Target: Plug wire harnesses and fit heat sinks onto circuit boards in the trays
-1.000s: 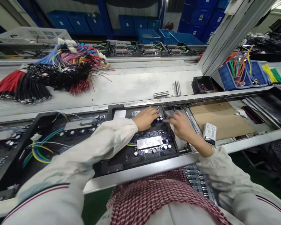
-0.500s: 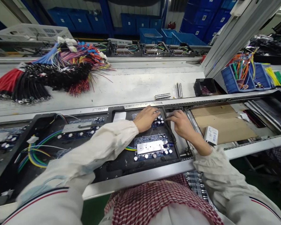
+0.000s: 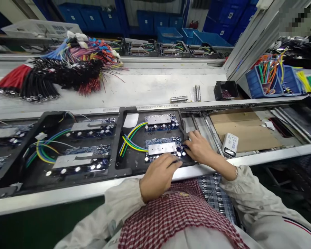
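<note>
Black tray (image 3: 128,165) lies on the assembly conveyor (image 3: 67,202) in front of the person, and its shape seems made to keep two circuit boards fixed, one above the other, so they do not slide under the hands. Both hands are at the lower circuit board (image 3: 151,142), which carries an aluminium plate (image 3: 162,148). Left hand (image 3: 159,181) is half curled and its fingers come down at the board's near edge, at 6 o'clock; I cannot tell if it grips or only steadies. Right hand (image 3: 198,147) comes from 3 o'clock, with fingers bent and tips at the board's right end, beside the capacitors (image 3: 181,152); if it holds something small, I cannot tell. Coloured wires (image 3: 133,143) curve from the boards on the tray's left part, probably laid so to stay clear of the hands. At 3 o'clock, a white labelled device (image 3: 230,145) rests on a cardboard sheet (image 3: 248,133). Wire bundles (image 3: 54,76) lie on the shelf at 11 o'clock, likely placed there for easy reach.
</note>
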Tool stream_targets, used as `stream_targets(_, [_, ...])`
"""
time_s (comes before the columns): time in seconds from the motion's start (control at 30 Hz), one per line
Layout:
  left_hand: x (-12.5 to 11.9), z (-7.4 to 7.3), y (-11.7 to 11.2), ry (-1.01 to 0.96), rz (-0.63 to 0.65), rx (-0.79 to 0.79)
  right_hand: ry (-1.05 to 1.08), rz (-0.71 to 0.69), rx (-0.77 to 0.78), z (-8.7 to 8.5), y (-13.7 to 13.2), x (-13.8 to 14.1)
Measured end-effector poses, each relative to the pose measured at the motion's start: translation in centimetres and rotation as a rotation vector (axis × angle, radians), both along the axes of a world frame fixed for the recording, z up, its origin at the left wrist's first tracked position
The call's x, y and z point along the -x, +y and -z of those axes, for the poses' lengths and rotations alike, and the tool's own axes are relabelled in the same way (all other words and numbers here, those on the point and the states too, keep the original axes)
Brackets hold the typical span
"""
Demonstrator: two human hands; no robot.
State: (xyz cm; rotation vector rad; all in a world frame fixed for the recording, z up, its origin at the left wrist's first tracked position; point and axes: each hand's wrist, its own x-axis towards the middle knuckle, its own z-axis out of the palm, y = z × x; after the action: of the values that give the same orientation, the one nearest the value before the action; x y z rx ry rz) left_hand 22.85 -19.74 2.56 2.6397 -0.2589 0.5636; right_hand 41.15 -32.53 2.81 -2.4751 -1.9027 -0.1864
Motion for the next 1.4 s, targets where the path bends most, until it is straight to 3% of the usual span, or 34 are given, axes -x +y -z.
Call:
stream_targets(0.1, [-1.5, 0.4, -0.4, -0.049, -0.138, 0.047, 0.032, 0.011, -0.141, -0.6, -0.6, -0.3])
stream_targets(0.23, [-4.1, 0.7, -0.5, 0.037, -0.031, -0.266, 0.113, -0.017, -0.262, -1.3, -1.9, -0.6])
stream_targets(0.4, [-5.3, 1.3, -0.4, 0.116, -0.109, -0.379, 0.078, -0.033, -0.230, -1.2, -2.9, -0.2])
stream_targets(0.63, [-5.7, 1.1, -0.7, 0.116, -0.193, -0.446, 0.078, -0.199, -0.153, 0.3, -1.3, -0.7])
stream_targets(1.0, [-6.2, 1.6, 0.2, 0.144, -0.183, -0.293, 0.244, -0.207, -0.152, 1.6, -1.0, -1.9])
stream_targets(1.23, [-5.3, 2.1, 0.5, 0.020, -0.228, -0.141, 0.163, -0.231, -0.136, 1.1, -0.9, -1.5])
stream_targets(1.4, [-4.5, 1.6, 0.8, 0.003, -0.270, -0.046, 0.097, -0.237, -0.117, 0.7, -0.7, -1.3])
